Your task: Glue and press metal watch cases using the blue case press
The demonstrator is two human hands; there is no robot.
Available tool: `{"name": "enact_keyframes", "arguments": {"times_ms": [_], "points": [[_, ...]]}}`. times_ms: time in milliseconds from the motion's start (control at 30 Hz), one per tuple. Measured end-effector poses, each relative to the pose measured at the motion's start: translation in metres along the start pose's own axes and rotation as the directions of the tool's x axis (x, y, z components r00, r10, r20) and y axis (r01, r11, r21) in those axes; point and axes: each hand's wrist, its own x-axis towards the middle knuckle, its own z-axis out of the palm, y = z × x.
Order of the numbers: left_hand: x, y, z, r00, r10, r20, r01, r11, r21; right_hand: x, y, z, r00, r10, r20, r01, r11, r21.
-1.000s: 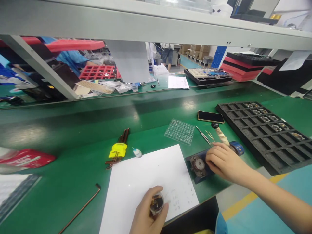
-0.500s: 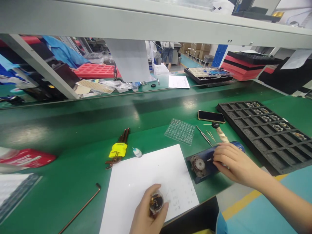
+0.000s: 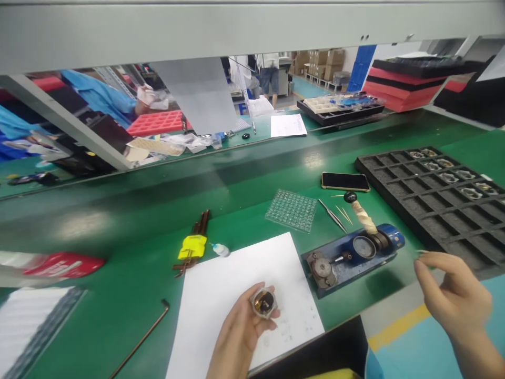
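Observation:
My left hand (image 3: 246,321) is closed around a watch case (image 3: 264,302) and holds it face up over a white sheet of paper (image 3: 221,295). The case has a silvery rim and a dark, partly gold inside. My right hand (image 3: 453,284) is raised past the table's front edge, thumb and forefinger pinched; a small pale thing seems to show at the fingertips, too blurred to name. Between the hands stands a blue bench tool (image 3: 355,268) with a round metal holder and a tape-wrapped lever (image 3: 363,216) topped by a black knob.
A black foam tray (image 3: 398,179) at right holds several watch cases. A phone (image 3: 345,181), tweezers (image 3: 332,216), thin sticks and a clear dimpled sheet (image 3: 292,210) lie behind the tool. Left are yellow-held hex keys (image 3: 192,246), a small bottle (image 3: 221,250) and a loose hex key (image 3: 138,342).
My right hand has left the blue tool and moved right, toward me. My left hand has lifted the watch case slightly and turned it. The view has shifted a little.

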Motion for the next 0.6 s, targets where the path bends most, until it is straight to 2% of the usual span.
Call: {"name": "enact_keyframes", "arguments": {"times_ms": [133, 300, 367, 433, 467, 500, 567, 600], "points": [[0.005, 0.003, 0.012, 0.999, -0.048, -0.017, 0.047, 0.999, -0.015, -0.020, 0.016, 0.004, 0.971, 0.238, -0.026, -0.239, 0.969, -0.055], [0.005, 0.007, 0.026, 0.999, -0.029, 0.045, 0.025, 0.997, 0.077, -0.037, 0.044, 0.014, 0.890, 0.456, -0.010, -0.454, 0.883, -0.120], [0.006, 0.007, 0.029, 0.997, 0.026, 0.069, -0.035, 0.991, 0.131, -0.041, 0.052, 0.020, 0.880, 0.474, -0.001, -0.469, 0.870, -0.155], [0.007, 0.007, 0.032, 0.985, 0.151, 0.085, -0.168, 0.950, 0.262, -0.043, 0.056, 0.026, 0.910, 0.413, 0.024, -0.401, 0.895, -0.193], [0.008, 0.008, 0.033, 0.965, 0.241, 0.106, -0.264, 0.893, 0.366, -0.044, 0.057, 0.029, 0.929, 0.369, 0.037, -0.354, 0.913, -0.204], [0.009, 0.008, 0.035, 0.929, 0.339, 0.148, -0.367, 0.797, 0.480, -0.043, 0.056, 0.031, 0.944, 0.327, 0.049, -0.311, 0.927, -0.208], [0.011, 0.011, 0.040, 0.818, 0.493, 0.297, -0.550, 0.517, 0.656, -0.042, 0.054, 0.034, 0.959, 0.281, 0.042, -0.268, 0.942, -0.202], [0.012, 0.014, 0.044, 0.758, 0.528, 0.384, -0.613, 0.374, 0.696, -0.041, 0.052, 0.034, 0.960, 0.276, 0.036, -0.264, 0.944, -0.195]]}}
